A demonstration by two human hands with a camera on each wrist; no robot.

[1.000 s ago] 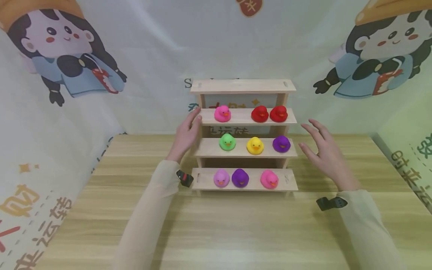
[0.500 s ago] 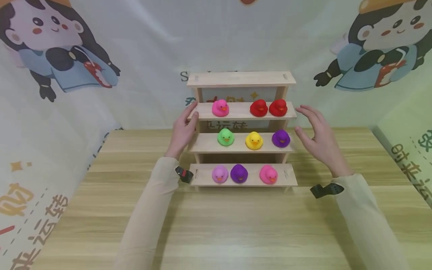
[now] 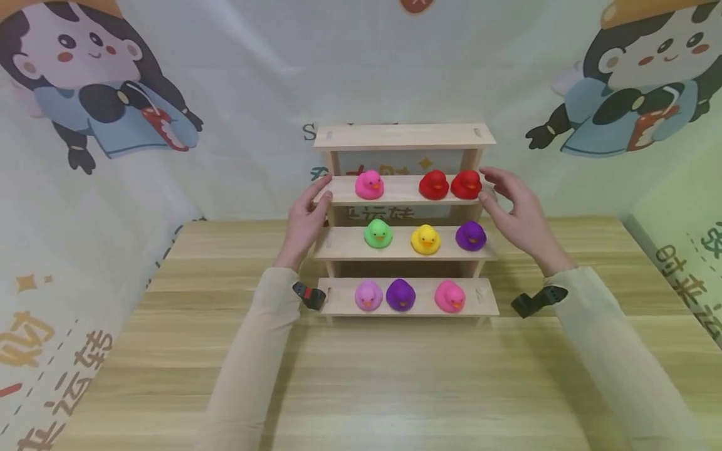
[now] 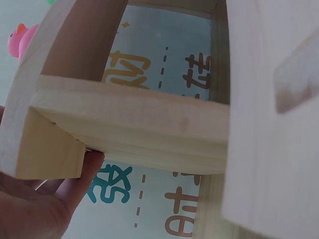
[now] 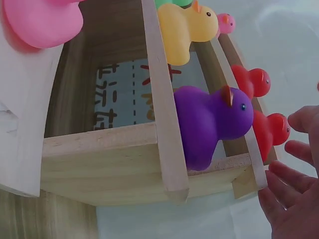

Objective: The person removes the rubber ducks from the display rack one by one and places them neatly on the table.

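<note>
A tiered wooden shelf [image 3: 405, 136] stands against the backdrop with small rubber ducks on its lower three steps. My left hand [image 3: 307, 219] holds the left end of the step that carries a pink duck [image 3: 369, 186] and two red ducks [image 3: 434, 186]. In the left wrist view, a fingertip [image 4: 94, 162] presses the block under that step. At the step's other end is my right hand [image 3: 521, 219], its thumb and fingers spread around the corner beside the outer red duck [image 5: 269, 132]. A purple duck [image 5: 209, 124] sits one step lower.
A green duck [image 3: 378, 235] and a yellow duck [image 3: 425, 241] share the purple duck's step. The lowest step has a lilac duck [image 3: 368, 296], another purple duck [image 3: 400, 296] and a pink one. The wood-grain table [image 3: 395, 388] extends in front; a printed cloth [image 3: 361, 69] hangs behind.
My right hand has moved left to the shelf's right end, next to the red duck. My left hand stays at the left end. The view shifted slightly; the ducks keep their places.
</note>
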